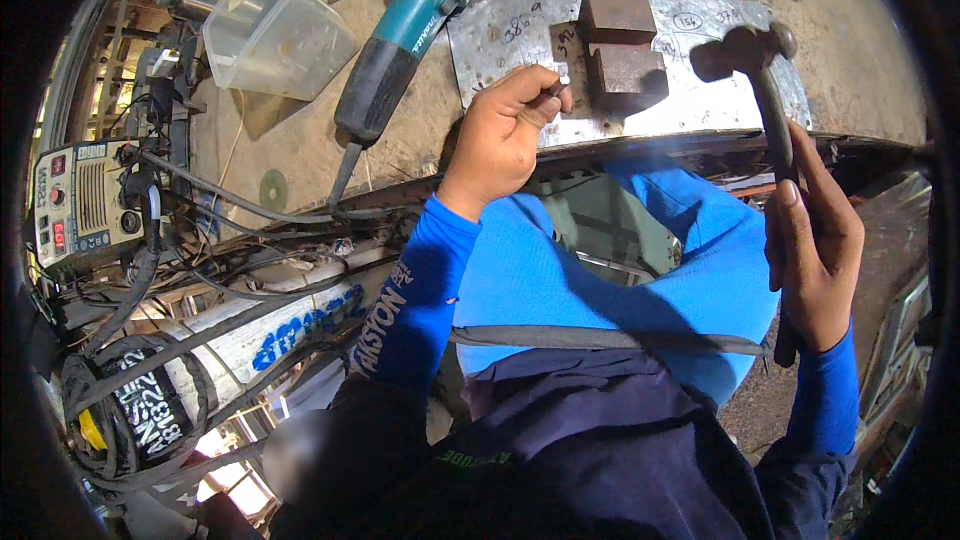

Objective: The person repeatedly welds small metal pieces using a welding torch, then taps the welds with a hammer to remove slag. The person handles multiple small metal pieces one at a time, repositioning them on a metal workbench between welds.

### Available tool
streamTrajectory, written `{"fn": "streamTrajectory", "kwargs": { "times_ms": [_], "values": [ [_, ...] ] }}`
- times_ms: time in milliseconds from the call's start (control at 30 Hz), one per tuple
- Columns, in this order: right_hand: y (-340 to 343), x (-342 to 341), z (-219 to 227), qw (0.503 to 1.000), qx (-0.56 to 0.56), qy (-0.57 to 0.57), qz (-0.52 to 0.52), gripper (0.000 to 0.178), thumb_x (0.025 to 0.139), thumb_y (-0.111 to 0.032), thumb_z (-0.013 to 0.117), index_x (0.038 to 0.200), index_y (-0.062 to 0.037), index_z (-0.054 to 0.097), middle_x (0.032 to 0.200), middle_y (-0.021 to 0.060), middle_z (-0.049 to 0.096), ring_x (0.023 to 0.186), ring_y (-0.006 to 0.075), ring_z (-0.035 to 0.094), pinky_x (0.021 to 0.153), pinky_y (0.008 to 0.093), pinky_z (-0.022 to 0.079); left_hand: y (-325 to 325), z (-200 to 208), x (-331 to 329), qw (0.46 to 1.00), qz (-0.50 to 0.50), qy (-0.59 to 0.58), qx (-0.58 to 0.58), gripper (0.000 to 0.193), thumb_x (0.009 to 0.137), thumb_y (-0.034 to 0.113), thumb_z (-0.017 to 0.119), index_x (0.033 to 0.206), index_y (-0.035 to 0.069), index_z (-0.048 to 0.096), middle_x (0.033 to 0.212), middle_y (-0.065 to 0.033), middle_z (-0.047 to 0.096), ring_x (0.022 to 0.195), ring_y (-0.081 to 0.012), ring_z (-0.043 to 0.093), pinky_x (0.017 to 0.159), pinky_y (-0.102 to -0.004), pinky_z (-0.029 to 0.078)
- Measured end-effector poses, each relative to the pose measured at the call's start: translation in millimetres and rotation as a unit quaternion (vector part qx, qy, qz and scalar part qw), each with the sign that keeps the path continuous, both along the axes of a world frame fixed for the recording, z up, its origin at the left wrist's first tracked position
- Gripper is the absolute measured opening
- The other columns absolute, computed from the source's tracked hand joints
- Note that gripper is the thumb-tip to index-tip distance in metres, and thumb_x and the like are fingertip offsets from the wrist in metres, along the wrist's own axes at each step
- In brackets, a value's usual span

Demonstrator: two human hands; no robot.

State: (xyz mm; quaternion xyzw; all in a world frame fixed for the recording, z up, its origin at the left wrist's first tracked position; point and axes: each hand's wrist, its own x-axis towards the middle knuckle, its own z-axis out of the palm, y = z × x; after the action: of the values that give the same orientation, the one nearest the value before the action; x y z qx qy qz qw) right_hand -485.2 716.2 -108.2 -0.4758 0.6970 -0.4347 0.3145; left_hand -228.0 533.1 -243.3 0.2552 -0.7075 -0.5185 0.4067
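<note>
Carefully pairing a firm hold with a light pinch

The left hand (505,135) is pinching a small pale piece (564,81), thumb and forefinger together, just left of the brown metal blocks (628,80); what this piece is, I cannot tell. The right hand (820,250) is wrapping its fingers around the handle of a hammer (776,130), whose head is appearing over the right part of the metal plate (710,105). The blocks are resting on this plate, and an angle grinder (400,55) is lying farther to the left. For handling these well, I think the left fingertips should be remaining outside the hammer's path, and the pinch should be leaving enough of the piece visible. The right hand should be holding firmly, yet without stiffness, while the eyes are watching the piece
</note>
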Motion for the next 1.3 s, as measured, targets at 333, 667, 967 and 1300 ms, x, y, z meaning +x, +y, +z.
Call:
{"fn": "streamTrajectory", "kwargs": {
  "times_ms": [333,667,967,1300],
  "values": [
    [17,-16,-16,0.997,0.042,-0.062,0.014,0.046,0.108,-0.007,0.062,0.153,0.0014,0.057,0.098,0.0039,0.069,0.082,0.0061,0.060,0.074,0.0211,0.047,1,7,-7,0.997,0.021,-0.066,-0.024,0.014,0.106,0.012,0.065,0.110,-0.001,0.070,0.098,-0.0080,0.071,0.090,-0.0183,0.065,0.085,-0.0325,0.052],
    [-10,-19,-13,0.980,-0.079,0.121,0.134,0.046,0.101,0.008,0.060,0.147,0.0050,0.060,0.127,0.0232,0.074,0.116,0.0197,0.071,0.099,0.0300,0.051,-11,58,-11,0.928,0.036,-0.298,-0.222,0.019,0.100,0.013,0.069,0.102,-0.004,0.076,0.083,-0.0188,0.073,0.076,-0.0240,0.071,0.072,-0.0378,0.055],
    [-32,-3,-17,0.969,-0.134,0.117,0.171,0.054,0.098,0.012,0.057,0.152,0.0025,0.057,0.108,0.0231,0.072,0.082,0.0172,0.065,0.080,0.0280,0.052,-18,75,-11,0.924,-0.009,-0.369,-0.102,0.018,0.099,0.009,0.064,0.102,-0.005,0.075,0.077,-0.0168,0.071,0.071,-0.0174,0.061,0.070,-0.0360,0.051],
    [-35,-5,-22,0.976,-0.105,0.088,0.171,0.052,0.100,0.012,0.053,0.151,0.0059,0.056,0.127,0.0220,0.073,0.117,0.0164,0.066,0.102,0.0272,0.047,-6,58,-12,0.947,0.033,-0.303,-0.098,0.017,0.100,0.009,0.066,0.098,-0.005,0.075,0.078,-0.0108,0.072,0.075,-0.0143,0.064,0.070,-0.0323,0.051]
  ]
}}
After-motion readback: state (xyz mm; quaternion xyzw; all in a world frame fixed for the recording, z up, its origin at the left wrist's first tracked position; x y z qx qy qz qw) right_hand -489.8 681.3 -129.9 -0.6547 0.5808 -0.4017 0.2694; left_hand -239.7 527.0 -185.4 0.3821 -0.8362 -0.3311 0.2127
